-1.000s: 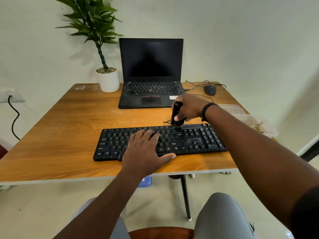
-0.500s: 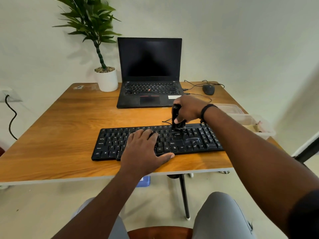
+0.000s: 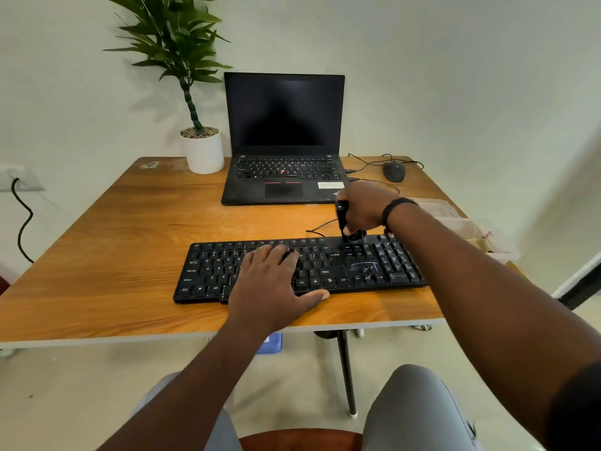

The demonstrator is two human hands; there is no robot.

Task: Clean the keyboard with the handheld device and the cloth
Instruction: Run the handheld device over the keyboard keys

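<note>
My left fingers [image 3: 276, 255] lay flat on the keyboard [image 3: 302, 270] near the bench's [image 3: 130, 255] front edge; my right fingers [image 3: 349, 230] gripped the handheld device [image 3: 341, 218] upright at its back row. A clear container [image 3: 497, 245] sat at the right edge, contents unclear.

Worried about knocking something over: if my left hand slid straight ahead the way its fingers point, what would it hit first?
Probably the laptop: the left hand lies flat on the keyboard, fingers pointing away toward it. Depth is uncertain.

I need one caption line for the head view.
Left hand steadies keyboard; right hand holds handheld device upright.
</note>
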